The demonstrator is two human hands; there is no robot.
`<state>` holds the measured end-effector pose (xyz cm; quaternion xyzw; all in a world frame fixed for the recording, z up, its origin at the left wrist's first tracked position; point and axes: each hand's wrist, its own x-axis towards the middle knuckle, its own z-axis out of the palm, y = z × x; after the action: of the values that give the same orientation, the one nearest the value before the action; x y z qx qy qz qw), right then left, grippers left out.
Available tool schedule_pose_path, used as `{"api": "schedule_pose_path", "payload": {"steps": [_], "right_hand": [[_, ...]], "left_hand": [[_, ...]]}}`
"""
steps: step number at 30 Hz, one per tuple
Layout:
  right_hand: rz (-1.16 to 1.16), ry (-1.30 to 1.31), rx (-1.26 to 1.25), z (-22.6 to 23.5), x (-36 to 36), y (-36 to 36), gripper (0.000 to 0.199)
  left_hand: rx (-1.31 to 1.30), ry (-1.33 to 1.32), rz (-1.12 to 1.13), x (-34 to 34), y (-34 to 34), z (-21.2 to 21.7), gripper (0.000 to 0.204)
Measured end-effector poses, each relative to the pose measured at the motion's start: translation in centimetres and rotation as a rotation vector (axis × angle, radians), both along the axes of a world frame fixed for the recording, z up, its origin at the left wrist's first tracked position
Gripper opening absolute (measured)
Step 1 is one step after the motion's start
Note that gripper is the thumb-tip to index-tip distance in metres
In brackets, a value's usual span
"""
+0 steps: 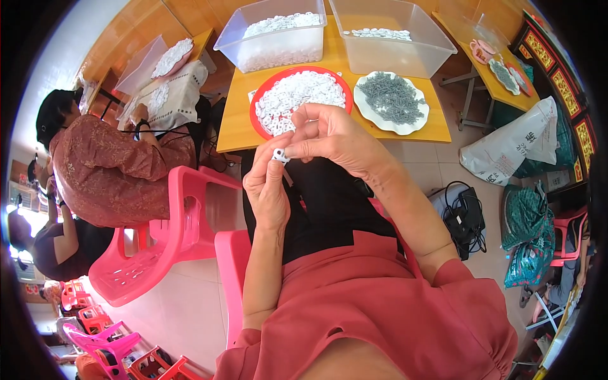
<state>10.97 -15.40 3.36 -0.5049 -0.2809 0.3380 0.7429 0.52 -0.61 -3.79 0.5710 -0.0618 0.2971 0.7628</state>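
Note:
Between the thumb and fingers of my left hand (266, 190) is a small white plastic part (278, 156) with a dark hole in it. My right hand (332, 136) is closed in a pinch right beside that part, its thumb close to it. Whatever those fingers hold, if anything, is too small to make out. Both hands are over my lap, by the table's near edge. Just beyond them a red round tray (254, 120) is heaped with similar white parts (301, 95). To its right, a white scalloped plate (367, 117) carries a pile of thin grey pins (392, 98).
Two clear plastic bins (278, 47) (405, 60) with white parts stand at the back of the yellow table (434, 130). A pink chair (180, 234) and a seated co-worker (117, 164) are at left. A white sack (513, 142) and black cables (465, 218) lie at right.

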Motion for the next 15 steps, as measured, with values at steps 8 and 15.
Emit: {"api": "schedule_pose_path", "payload": {"steps": [8, 15], "right_hand": [[-0.033, -0.105, -0.150, 0.1, -1.1, 1.2, 0.015], [0.139, -0.035, -0.064, -1.2, -0.9, 1.8, 0.026]], "left_hand": [[-0.191, 0.022, 0.065, -0.2, -0.1, 0.0, 0.037], [-0.252, 0.087, 0.051, -0.6, -0.2, 0.8, 0.034]]}}
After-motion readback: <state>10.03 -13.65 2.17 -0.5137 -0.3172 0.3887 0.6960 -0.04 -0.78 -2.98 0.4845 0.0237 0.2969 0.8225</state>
